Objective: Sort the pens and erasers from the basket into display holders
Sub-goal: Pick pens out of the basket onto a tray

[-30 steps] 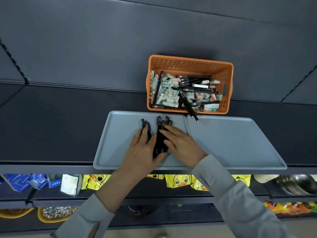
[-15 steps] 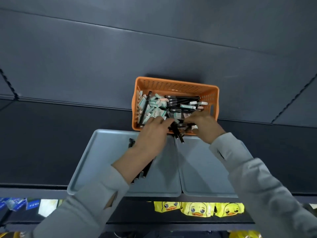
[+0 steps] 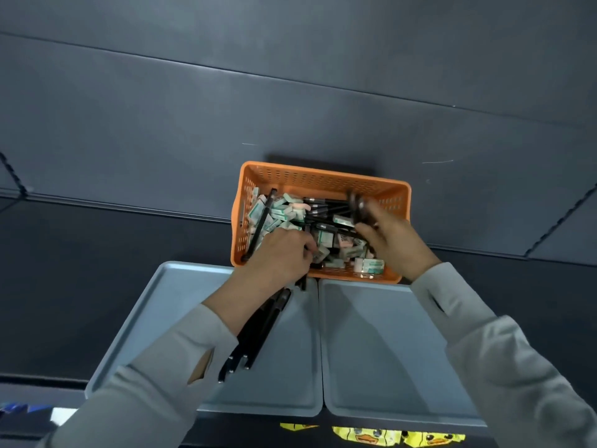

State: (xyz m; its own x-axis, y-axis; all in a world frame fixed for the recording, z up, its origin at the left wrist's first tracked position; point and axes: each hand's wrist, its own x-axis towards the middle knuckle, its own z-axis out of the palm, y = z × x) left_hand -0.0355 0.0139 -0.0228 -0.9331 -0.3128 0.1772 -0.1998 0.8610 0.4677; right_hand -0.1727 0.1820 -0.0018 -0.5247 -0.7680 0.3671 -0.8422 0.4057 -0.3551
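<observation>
a second ago both hands were squaring pens on the left tray [image 3: 181, 302]; now they are up in the basket [image 3: 323, 176]. the right hand [image 3: 392, 242] has its grip curled round a blurred bunch of pens [image 3: 358, 205] (motion smears it). the left hand [image 3: 279, 255] curls into the erasers [image 3: 284, 211]; what it pinches, i cannot tell. the laid pens [image 3: 258, 331] rest on the tray, so another load looks underway.

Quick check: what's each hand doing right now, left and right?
Left hand: fingers curled in the orange basket; grip cannot be told.
Right hand: closed, holding black pens, blurred.
</observation>
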